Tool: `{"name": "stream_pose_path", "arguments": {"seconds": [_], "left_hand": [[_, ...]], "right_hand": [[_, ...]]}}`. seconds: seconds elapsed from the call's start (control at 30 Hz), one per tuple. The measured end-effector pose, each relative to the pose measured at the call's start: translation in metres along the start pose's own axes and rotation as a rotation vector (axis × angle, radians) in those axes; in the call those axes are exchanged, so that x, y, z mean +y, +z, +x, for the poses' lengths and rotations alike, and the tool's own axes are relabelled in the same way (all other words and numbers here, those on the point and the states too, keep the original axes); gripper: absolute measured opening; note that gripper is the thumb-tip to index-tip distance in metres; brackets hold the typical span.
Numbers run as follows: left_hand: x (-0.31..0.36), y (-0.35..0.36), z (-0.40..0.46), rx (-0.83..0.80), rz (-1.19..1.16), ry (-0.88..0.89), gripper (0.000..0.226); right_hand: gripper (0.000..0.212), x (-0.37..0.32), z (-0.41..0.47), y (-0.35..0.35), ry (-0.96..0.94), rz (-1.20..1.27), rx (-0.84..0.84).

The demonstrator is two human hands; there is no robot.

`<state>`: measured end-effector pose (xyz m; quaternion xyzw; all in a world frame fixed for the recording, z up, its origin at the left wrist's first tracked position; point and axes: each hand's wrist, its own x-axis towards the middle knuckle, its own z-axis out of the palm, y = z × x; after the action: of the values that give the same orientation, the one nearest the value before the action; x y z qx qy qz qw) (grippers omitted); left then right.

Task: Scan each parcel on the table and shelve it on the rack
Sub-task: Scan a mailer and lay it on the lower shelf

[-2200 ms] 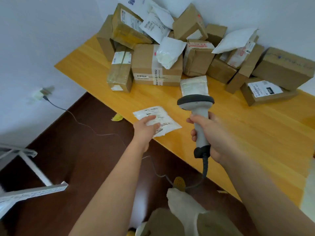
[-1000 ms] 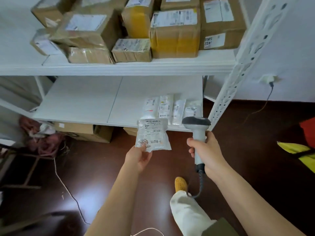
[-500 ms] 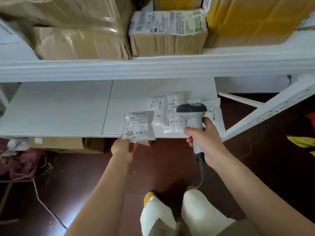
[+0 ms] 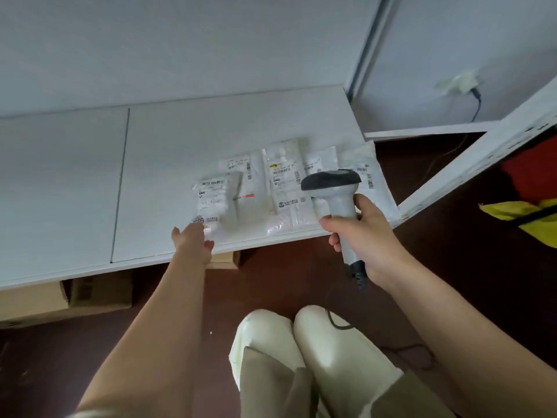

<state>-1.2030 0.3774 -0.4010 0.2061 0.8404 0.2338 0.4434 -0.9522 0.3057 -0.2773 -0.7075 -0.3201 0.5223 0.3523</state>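
Risk first: pouch [image 4: 215, 203] sits close to the front lip of the shelf [image 4: 168, 164], with its near end right at the left hand [image 4: 193, 241]. If the hand drags back while skin or a fingertip is in contact with the plastic, the pouch likely slides off the edge onto the floor. Slick film on a smooth white board, so little friction to stop it.

Second risk: scanner [image 4: 333, 191] hangs over the row of other pouches [image 4: 286, 188] to the right. A dip of the right hand [image 4: 366, 236] could sweep the head across them and knock the front ones off, or shove one into the new pouch.

Third: pouch's far right corner appears to overlap the neighbour, slightly lifted. It may not lie flat, and could shift when released.

Grip state: left hand sits at the pouch's near left corner, palm down; fingers are mostly hidden under the hand and blurred, so I can't tell if they pinch the corner or have let go. Right hand wraps the scanner handle firmly.

Position relative to grip: pouch lies just ahead of the left fingertips, extending away and slightly right, flat on the shelf. Scanner head is well to the right of it, above the neighbours.
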Motion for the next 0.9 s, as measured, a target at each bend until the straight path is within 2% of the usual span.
{"name": "stream_pose_path", "arguments": {"seconds": [0.07,0.1,0.2,0.33,0.47,0.67,0.9], "left_hand": [[0.009,-0.005,-0.01,-0.085,-0.576,-0.273,0.05],[0.013,-0.008,-0.018,-0.199,-0.582,-0.247,0.048],[0.033,-0.023,-0.061,-0.261,-0.542,-0.297,0.037],[0.083,-0.021,-0.15,-0.383,-0.428,-0.248,0.022],[0.127,0.005,-0.259,-0.609,-0.311,-0.208,0.013],[0.173,0.069,-0.403,-0.829,-0.077,-0.092,0.009],[0.199,0.183,-0.542,-0.921,0.073,0.054,0.013]], "right_hand": [[0.04,-0.008,-0.012,-0.006,0.017,0.005,0.018],[0.04,-0.014,-0.02,-0.01,0.023,-0.002,0.018],[0.041,-0.045,-0.053,-0.027,0.024,0.009,0.02],[0.041,-0.093,-0.106,-0.063,0.04,0.058,0.063],[0.042,-0.133,-0.162,-0.116,0.063,0.142,0.168],[0.03,-0.16,-0.233,-0.229,0.018,0.343,0.392],[0.03,-0.137,-0.274,-0.379,-0.069,0.509,0.581]]}}
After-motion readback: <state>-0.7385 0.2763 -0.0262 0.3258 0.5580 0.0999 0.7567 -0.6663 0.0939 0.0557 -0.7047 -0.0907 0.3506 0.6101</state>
